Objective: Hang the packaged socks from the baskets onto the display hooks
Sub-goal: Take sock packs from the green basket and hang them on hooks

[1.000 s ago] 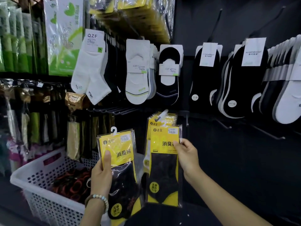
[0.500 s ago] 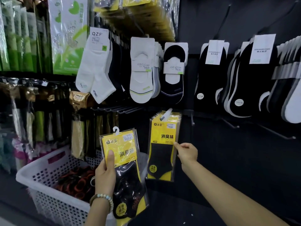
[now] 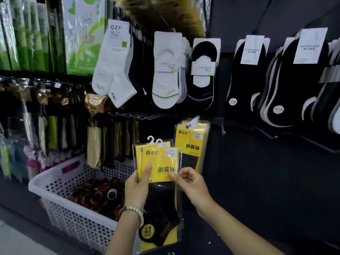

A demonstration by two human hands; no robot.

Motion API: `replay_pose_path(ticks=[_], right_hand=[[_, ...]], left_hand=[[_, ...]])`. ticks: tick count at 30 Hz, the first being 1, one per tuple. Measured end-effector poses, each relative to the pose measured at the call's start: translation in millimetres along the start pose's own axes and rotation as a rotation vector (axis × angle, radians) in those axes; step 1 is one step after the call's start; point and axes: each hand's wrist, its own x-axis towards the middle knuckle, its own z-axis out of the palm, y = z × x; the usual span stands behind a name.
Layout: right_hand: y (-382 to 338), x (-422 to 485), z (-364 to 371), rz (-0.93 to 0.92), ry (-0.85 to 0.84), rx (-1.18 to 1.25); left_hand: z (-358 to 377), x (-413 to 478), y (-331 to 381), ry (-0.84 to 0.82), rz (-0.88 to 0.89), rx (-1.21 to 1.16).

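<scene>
Packs: a small stack of yellow sock packs (image 3: 158,162) is held upright in front of the lower display, just left of and below the loaded hook. Two white hangers (image 3: 151,139) stick up side by side, so there are at least two packs, fanned slightly apart.
Left hand: the left hand (image 3: 137,188) grips the stack from its left edge, thumb flat on the front card. Its job looks to be support, keeping the hangers on top and the print facing out.
Right hand: the right hand (image 3: 189,183) pinches the front pack's right edge between thumb and forefinger, the other fingers curled. This is probably to peel one pack off the stack.
Hung packs: matching hung packs (image 3: 191,144) sit on a hook (image 3: 192,122) with a white tip, just up and right. That is the likely target, since the design is the same.
Basket: a white perforated basket (image 3: 60,183) stands low on the left, close to the hands. It holds dark and red-ringed goods that I cannot identify.
Bare hooks: bare hooks (image 3: 223,128) jut out further right, below rows of black socks.
</scene>
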Motion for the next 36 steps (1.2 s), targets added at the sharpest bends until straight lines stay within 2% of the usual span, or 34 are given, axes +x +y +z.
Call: replay_pose_path(ticks=[2,7,17,23,29,34,36], right_hand=[[1,-1,-2,-0.019,0.002,-0.015],[7,0,-14,0.009,0.067,0.056],[-11,18,-50,-0.082,0.488,0.205],[-16,42,-40,-0.072,0.476,0.149],[-6,61,-35,0.069,0.547,0.215],[9,60,-40,0.08,0.673,-0.014],[15,52,-39,0.04,0.672,-0.068]], left_hand=[[3,0,-1,-0.021,-0.038,-0.022],[4,-2,3,-0.079,0.006,0.009],[-22,15,-4,0.083,0.036,-0.009],[-36,23,-7,0.137,0.067,-0.024],[-29,17,-2,0.085,0.04,-0.024],[-20,11,0,0.03,0.049,-0.019],[-18,10,-1,-0.004,0.069,0.013]])
